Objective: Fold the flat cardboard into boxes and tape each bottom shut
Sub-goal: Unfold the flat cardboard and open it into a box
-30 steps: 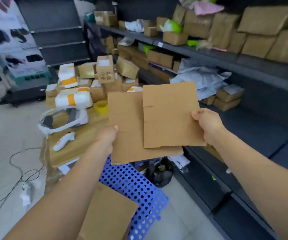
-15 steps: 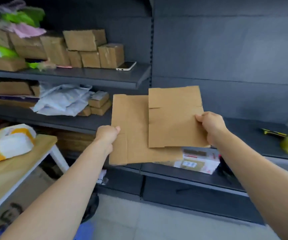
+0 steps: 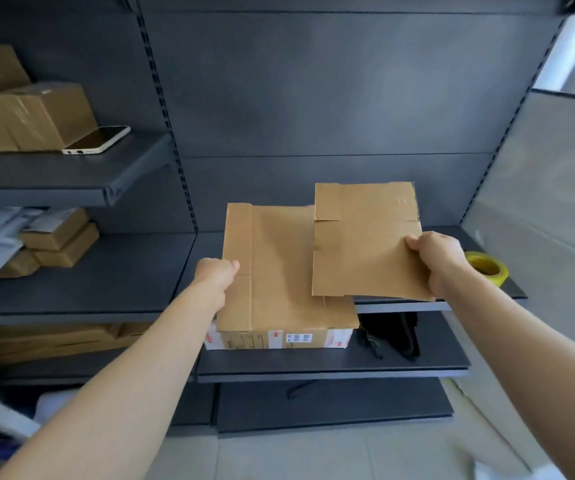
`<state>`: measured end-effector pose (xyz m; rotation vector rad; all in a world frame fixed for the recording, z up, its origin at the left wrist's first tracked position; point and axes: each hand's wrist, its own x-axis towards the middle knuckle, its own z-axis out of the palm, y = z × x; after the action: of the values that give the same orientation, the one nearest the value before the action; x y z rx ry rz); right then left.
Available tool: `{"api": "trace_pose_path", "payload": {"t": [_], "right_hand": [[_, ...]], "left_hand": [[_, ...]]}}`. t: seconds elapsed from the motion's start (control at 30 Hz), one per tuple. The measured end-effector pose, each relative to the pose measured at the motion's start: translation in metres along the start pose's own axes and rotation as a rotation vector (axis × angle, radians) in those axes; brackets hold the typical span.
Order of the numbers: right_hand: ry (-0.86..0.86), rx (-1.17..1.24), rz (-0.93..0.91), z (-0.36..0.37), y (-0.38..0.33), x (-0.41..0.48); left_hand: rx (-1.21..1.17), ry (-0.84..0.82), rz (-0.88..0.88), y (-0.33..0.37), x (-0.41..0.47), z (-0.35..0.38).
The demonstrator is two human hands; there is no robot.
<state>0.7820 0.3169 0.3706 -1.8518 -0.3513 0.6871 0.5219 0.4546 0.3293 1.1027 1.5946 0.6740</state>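
Note:
Two flat brown cardboard blanks are held up in front of a dark metal shelf unit. My left hand (image 3: 217, 272) pinches the left edge of the larger flat cardboard (image 3: 279, 271). The smaller flat cardboard (image 3: 365, 244), creased with flap slits, overlaps the larger one's right side, and my right hand (image 3: 436, 261) grips its right edge. A yellow tape roll (image 3: 486, 266) lies on the shelf just right of my right hand.
Below the held cardboard a labelled carton (image 3: 279, 339) sits on a lower shelf (image 3: 417, 368) beside a black bag (image 3: 391, 334). At left, taped boxes (image 3: 33, 116) and a phone (image 3: 97, 140) rest on an upper shelf; small boxes (image 3: 59, 242) lie below.
The view has swung right from the wooden table to the dark shelf unit. The smaller cardboard has slid right and up, overlapping the larger one less. Both hands keep their hold.

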Motion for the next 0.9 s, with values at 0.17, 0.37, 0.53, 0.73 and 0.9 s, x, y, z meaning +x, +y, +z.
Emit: {"api": "trace_pose_path", "payload": {"t": [0.17, 0.37, 0.53, 0.73, 0.9], "right_hand": [[0.049, 0.014, 0.032, 0.020, -0.009, 0.057], [0.071, -0.014, 0.030, 0.047, -0.017, 0.116], [0.074, -0.029, 0.077, 0.054, -0.014, 0.156], [-0.008, -0.078, 0.122, 0.066, 0.001, 0.203], [-0.091, -0.129, 0.154, 0.074, 0.020, 0.235]], "left_hand": [[0.049, -0.038, -0.014, 0.025, 0.061, 0.039], [0.113, -0.107, -0.050, 0.040, 0.128, 0.089], [0.157, -0.117, -0.097, 0.041, 0.158, 0.119], [0.184, -0.081, -0.138, 0.031, 0.185, 0.146], [0.181, -0.037, -0.168, 0.013, 0.202, 0.163]]}}
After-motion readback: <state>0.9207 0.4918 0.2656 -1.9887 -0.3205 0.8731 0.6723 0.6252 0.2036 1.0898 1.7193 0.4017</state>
